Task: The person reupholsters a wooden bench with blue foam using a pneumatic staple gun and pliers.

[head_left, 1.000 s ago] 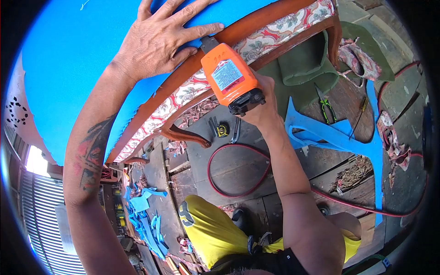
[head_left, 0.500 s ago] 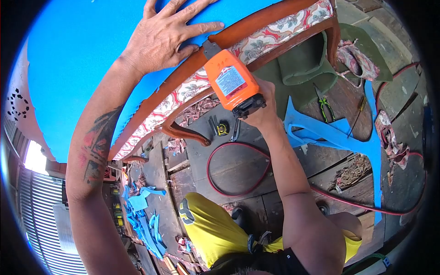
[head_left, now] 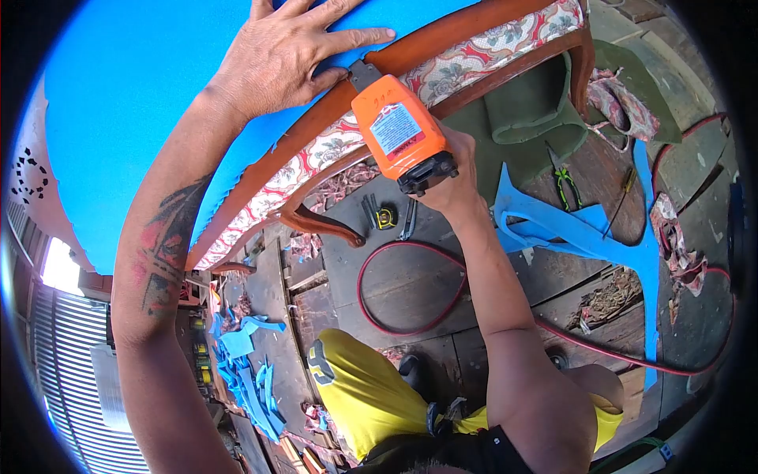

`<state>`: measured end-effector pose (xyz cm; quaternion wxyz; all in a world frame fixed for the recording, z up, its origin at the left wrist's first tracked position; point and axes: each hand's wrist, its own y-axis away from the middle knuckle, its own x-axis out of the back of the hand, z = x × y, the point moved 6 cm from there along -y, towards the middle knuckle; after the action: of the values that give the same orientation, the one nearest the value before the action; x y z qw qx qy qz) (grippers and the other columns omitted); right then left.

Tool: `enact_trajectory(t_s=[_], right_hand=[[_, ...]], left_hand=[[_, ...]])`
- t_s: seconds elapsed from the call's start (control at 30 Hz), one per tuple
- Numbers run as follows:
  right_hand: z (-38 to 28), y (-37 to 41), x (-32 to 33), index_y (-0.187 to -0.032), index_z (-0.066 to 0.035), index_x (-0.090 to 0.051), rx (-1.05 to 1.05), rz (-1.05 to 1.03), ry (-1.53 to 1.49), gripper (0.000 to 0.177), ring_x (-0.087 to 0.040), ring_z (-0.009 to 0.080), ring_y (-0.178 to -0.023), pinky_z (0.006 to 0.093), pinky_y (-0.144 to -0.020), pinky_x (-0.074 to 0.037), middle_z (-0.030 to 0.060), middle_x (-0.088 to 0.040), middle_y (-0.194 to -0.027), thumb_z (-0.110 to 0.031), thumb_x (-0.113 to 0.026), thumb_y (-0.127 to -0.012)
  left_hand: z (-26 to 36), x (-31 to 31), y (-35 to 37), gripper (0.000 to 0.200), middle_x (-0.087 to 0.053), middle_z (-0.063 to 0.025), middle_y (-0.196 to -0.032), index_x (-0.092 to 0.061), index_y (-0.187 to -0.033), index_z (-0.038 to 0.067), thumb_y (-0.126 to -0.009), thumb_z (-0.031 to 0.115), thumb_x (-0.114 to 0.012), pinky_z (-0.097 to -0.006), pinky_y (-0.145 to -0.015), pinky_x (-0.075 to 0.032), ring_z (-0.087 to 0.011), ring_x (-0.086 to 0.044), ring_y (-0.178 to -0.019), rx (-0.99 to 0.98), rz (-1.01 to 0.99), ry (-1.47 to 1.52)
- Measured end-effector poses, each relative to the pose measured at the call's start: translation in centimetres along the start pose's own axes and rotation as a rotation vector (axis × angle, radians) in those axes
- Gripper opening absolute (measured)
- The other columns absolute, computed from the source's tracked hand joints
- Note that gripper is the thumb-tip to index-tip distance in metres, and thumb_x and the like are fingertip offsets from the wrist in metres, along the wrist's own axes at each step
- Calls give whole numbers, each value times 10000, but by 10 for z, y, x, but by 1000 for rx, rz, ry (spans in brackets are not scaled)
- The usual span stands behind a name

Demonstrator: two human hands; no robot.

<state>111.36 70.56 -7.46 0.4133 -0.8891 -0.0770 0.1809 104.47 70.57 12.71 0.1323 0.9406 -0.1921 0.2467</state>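
My left hand (head_left: pixel 276 59) lies flat with fingers spread on bright blue fabric (head_left: pixel 134 118), close to the fabric's edge. That fabric covers a piece of wooden-framed furniture, and its edge meets the brown wooden rail (head_left: pixel 316 126). In my right hand (head_left: pixel 458 174) is an orange staple gun (head_left: pixel 403 130), its body largely hiding my fingers. The gun's dark nose touches or nearly touches the fabric edge at the rail, just beside my left thumb. Below the rail runs a band of floral upholstery (head_left: pixel 489 51).
A red air hose (head_left: pixel 359 288) loops across the plank floor. Green-handled pliers (head_left: pixel 564 186), a screwdriver (head_left: pixel 624 193), a tape measure (head_left: pixel 385 218) and blue fabric offcuts (head_left: pixel 584 237) lie to the right and below. More blue scraps (head_left: pixel 245 379) are piled at lower left.
The staple gun's nose has shifted slightly up along the rail. My left hand has slid a little to the right, fingers still spread.
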Motion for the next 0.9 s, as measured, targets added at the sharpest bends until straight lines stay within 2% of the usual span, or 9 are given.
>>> enact_trajectory(t_s=[0.03,0.1,0.17,0.23,0.33,0.4,0.7,0.87,0.9], right_hand=[[0,1,0,-1275,-51,-659,5,6,9,690,-743,354,-872,402,-754,-595,176,-748,-991,-202,-905,-649],[-1,-2,-2,-1275,-52,-658,15,12,21,691,-741,359,-870,406,-750,-595,178,-747,-985,-209,-908,-650],[-4,-5,-3,-1275,-53,-658,27,15,32,693,-739,363,-867,410,-746,-596,180,-745,-980,-216,-910,-650],[-9,-5,-2,-1102,-9,-684,46,28,38,479,-748,333,-778,373,-690,-589,157,-745,-874,-145,-853,-675],[-15,-2,3,-1092,-7,-687,85,25,44,473,-747,336,-781,377,-698,-591,162,-744,-878,-152,-860,-676],[-13,1,3,-1090,-4,-688,67,20,34,472,-749,335,-790,378,-705,-592,164,-746,-886,-150,-861,-676],[-9,6,-8,-1153,-3,-680,68,-10,24,525,-761,314,-844,375,-756,-599,171,-755,-947,-145,-867,-684],[-6,7,-13,-1173,-4,-674,45,-32,7,553,-761,314,-855,382,-767,-601,164,-757,-962,-145,-875,-677],[-4,6,-14,-1154,-19,-677,63,-11,8,568,-750,334,-850,400,-747,-598,168,-750,-956,-203,-899,-665]], left_hand=[[-2,-6,0,670,-118,18,-1722,-414,-1508,485,-895,505,-682,-721,-1213,25,-309,-32,-1585,-1,-2,2],[-1,-6,1,659,-113,20,-1722,-424,-1505,479,-898,504,-679,-720,-1214,27,-307,-31,-1586,-65,190,-62],[-1,-6,1,648,-113,19,-1722,-434,-1502,475,-902,503,-675,-722,-1213,27,-307,-31,-1586,-34,128,-55],[0,-9,1,636,-113,19,-1723,-443,-1498,470,-905,502,-671,-723,-1212,27,-306,-30,-1586,-8,64,-50],[-1,-7,5,628,-123,11,-1722,-461,-1489,466,-899,498,-672,-721,-1212,27,-307,-38,-1586,-32,141,-51],[2,-8,11,647,-131,4,-1721,-462,-1488,468,-884,479,-693,-719,-1212,28,-309,-50,-1586,13,30,-7],[-2,-16,14,732,-120,-1,-1725,-432,-1501,486,-843,405,-744,-717,-1211,35,-312,-59,-1587,15,35,138],[0,-17,15,746,-122,1,-1725,-427,-1503,490,-838,387,-750,-711,-1214,36,-307,-63,-1587,22,44,38],[2,-14,15,740,-125,1,-1724,-432,-1501,488,-840,382,-749,-707,-1216,37,-304,-65,-1587,18,66,4]])
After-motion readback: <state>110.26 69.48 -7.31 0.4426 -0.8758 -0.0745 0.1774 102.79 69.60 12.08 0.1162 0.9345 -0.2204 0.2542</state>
